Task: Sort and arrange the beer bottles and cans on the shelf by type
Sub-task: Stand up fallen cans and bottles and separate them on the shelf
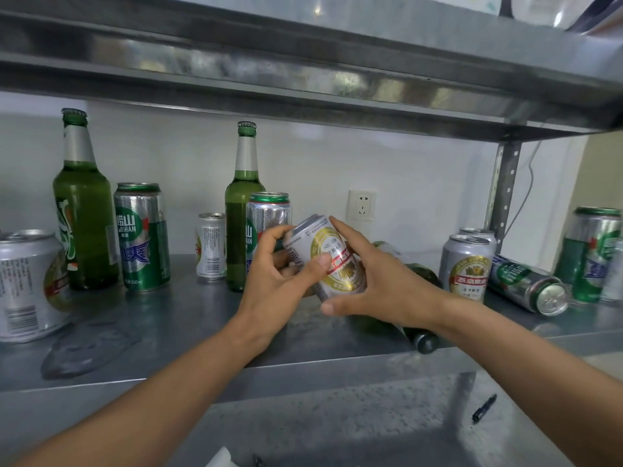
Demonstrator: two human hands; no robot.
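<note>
A short silver can with a gold and red label (pixel 332 256) is tilted above the metal shelf (pixel 175 318); my left hand (pixel 278 284) and my right hand (pixel 381 281) both grip it. Behind them stand a green bottle (pixel 240 214) and a tall green-and-silver can (pixel 269 210). At the left stand another green bottle (pixel 82 210), a tall green can (pixel 143 237) and a short silver can (pixel 28 284). A small silver can (pixel 210 246) stands at the back. A green bottle (pixel 419 338) lies on its side under my right wrist.
To the right stand two short silver cans (pixel 467 267), a tall green can lying on its side (pixel 529 284) and an upright tall green can (pixel 590 254). An upper shelf (pixel 303 62) hangs overhead. A shelf post (pixel 504 190) and wall socket (pixel 362 203) are behind. A pen (pixel 483 408) lies on the lower surface.
</note>
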